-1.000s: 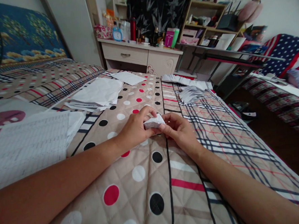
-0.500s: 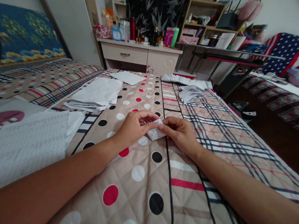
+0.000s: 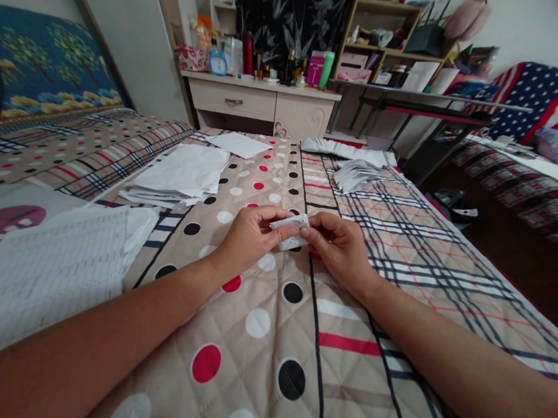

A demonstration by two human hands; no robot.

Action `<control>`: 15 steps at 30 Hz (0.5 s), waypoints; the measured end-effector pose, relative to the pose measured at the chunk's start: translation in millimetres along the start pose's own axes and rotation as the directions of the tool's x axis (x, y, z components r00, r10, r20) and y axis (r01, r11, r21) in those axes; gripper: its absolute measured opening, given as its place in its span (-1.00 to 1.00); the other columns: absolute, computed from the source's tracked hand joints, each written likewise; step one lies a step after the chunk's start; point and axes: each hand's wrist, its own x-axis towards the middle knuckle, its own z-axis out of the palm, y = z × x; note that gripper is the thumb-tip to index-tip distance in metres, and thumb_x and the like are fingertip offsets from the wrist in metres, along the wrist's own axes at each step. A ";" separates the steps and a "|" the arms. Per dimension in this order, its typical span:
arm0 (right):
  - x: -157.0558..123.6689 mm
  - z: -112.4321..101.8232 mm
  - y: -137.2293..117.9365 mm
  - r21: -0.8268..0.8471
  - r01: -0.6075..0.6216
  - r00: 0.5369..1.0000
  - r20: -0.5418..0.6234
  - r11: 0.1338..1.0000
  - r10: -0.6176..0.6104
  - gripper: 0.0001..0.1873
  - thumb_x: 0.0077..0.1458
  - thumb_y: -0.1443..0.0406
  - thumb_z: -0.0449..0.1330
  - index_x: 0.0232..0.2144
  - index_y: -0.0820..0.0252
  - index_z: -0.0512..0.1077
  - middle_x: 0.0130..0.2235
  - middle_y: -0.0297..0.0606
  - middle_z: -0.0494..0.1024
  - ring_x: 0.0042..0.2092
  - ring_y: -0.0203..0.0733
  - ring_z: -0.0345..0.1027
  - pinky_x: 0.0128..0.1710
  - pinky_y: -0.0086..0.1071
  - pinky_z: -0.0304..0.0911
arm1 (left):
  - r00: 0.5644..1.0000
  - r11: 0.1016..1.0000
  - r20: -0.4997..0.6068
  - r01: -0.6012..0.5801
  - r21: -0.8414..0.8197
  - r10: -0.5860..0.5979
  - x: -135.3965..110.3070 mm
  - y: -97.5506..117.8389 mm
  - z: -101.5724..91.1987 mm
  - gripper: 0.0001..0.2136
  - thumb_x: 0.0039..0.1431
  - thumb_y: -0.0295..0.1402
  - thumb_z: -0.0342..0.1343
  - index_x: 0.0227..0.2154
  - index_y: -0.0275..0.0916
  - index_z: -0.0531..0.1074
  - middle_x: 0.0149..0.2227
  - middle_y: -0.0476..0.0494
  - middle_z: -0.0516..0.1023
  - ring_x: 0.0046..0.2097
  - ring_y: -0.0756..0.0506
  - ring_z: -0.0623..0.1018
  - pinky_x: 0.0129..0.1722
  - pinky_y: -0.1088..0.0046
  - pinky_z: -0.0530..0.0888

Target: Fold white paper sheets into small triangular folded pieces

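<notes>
A small folded piece of white paper (image 3: 291, 240) with faint print is between my two hands, above the bedspread (image 3: 250, 362). My left hand (image 3: 254, 230) pinches its left side, thumb in front and fingers behind. At its right edge, my right hand (image 3: 340, 243) grips it between thumb and curled fingers. The upper part of the paper stands as a narrow folded strip, and a lower flap hangs under the thumbs. My fingertips hide part of the back.
Printed sheets (image 3: 60, 266) lie at the left, with a stack of white paper (image 3: 182, 174) beyond them. Folded paper pieces (image 3: 357, 174) are bunched at the far right, near a long folded paper row (image 3: 346, 149). A white dresser (image 3: 234, 101) stands past the bed's end.
The folded paper has tilted and been refolded: its pointed lower corner no longer shows, and a flat strip now stands along its top. Both hands stay in nearly the same place.
</notes>
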 end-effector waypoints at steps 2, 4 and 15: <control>0.1 0.8 -0.6 0.011 -0.011 1.000 0.008 1.000 0.011 -0.75 0.14 0.13 0.21 -0.43 0.20 0.45 -0.49 -0.35 0.40 -0.46 -0.30 0.24 -0.46 -0.42 0.16 | 1.000 0.999 -0.001 0.014 0.030 -0.014 0.1 0.2 -0.5 -0.83 0.06 -0.29 0.26 -0.34 -0.30 0.57 -0.36 -0.09 0.63 -0.35 -0.03 0.58 -0.38 0.53 0.53; 0.7 1.3 -1.5 0.003 -0.003 1.000 -0.002 1.000 0.003 -0.77 0.13 0.15 0.22 -0.43 0.19 0.43 -0.49 -0.35 0.40 -0.46 -0.31 0.23 -0.47 -0.43 0.14 | 1.000 0.997 -0.008 0.018 0.076 -0.018 -0.1 0.8 -1.4 -0.86 0.05 -0.33 0.25 -0.38 -0.31 0.58 -0.42 -0.09 0.62 -0.40 -0.01 0.56 -0.45 0.56 0.48; -0.8 -2.3 -9.8 -0.157 0.083 0.996 0.041 0.984 -0.077 -0.76 0.15 0.20 0.18 -0.49 0.20 0.45 -0.55 -0.36 0.41 -0.51 -0.33 0.21 -0.50 -0.44 0.10 | 1.000 0.984 0.013 -0.029 0.178 0.027 -1.3 -2.4 -0.8 -0.92 -0.04 -0.40 0.24 -0.49 -0.31 0.54 -0.53 -0.05 0.55 -0.51 0.04 0.46 -0.58 0.61 0.32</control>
